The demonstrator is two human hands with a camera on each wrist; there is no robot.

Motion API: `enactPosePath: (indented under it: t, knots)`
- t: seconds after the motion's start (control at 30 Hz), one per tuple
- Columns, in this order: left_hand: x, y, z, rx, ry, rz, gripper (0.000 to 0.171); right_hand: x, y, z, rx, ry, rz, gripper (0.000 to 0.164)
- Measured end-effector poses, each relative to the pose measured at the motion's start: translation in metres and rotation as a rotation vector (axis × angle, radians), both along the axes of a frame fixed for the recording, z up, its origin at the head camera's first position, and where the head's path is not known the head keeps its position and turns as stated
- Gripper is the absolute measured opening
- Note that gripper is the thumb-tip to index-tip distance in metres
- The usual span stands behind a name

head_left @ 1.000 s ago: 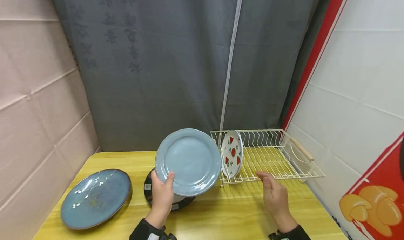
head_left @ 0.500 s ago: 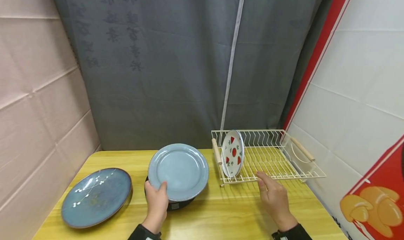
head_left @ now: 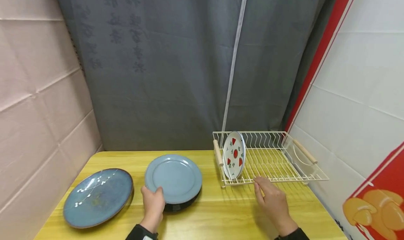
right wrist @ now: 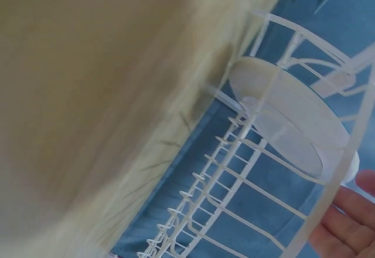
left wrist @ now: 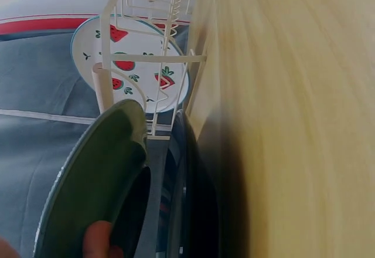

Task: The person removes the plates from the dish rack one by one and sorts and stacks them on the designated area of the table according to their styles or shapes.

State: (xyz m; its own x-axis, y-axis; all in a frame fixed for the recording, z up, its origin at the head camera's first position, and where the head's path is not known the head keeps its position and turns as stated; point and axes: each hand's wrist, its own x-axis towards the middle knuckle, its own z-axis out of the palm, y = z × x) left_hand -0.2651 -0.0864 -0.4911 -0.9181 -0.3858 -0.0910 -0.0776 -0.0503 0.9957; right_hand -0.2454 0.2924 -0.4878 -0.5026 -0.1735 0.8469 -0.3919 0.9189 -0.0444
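Note:
My left hand [head_left: 153,205] pinches the near-left rim of a light blue plate [head_left: 173,177], thumb on top. In the left wrist view the plate's shaded underside [left wrist: 94,170] tilts above a dark plate [left wrist: 179,205], with a gap between them. From the head, only the dark plate's front edge [head_left: 181,205] shows. My right hand [head_left: 273,205] has its fingertips right at the front rail of a white wire dish rack [head_left: 268,162], holding nothing. A white plate with red fruit pictures [head_left: 234,155] stands on edge in the rack's left end.
A large blue plate with white blossoms [head_left: 98,198] lies on the wooden table [head_left: 217,215] at the left. The rack has wooden handles [head_left: 304,151] at both ends. A grey curtain [head_left: 157,75] hangs behind, with walls on both sides.
My left hand has lowered the light blue plate toward the dark plate and tipped it flatter, moving slightly left. My right hand has stayed near the rack's front, its fingertips dipping slightly.

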Motion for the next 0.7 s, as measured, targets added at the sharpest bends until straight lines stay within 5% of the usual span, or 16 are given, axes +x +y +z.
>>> enactPosePath:
  t: [0.5, 0.7]
  knots:
    - [0.003, -0.005, -0.011, 0.029, -0.119, 0.003, 0.067, 0.003, -0.007, -0.001, 0.057, 0.037, 0.002, 0.021]
    - [0.006, -0.008, -0.007, -0.006, -0.136, -0.017, 0.067, 0.003, -0.005, 0.002, 0.062, 0.046, -0.001, 0.02]
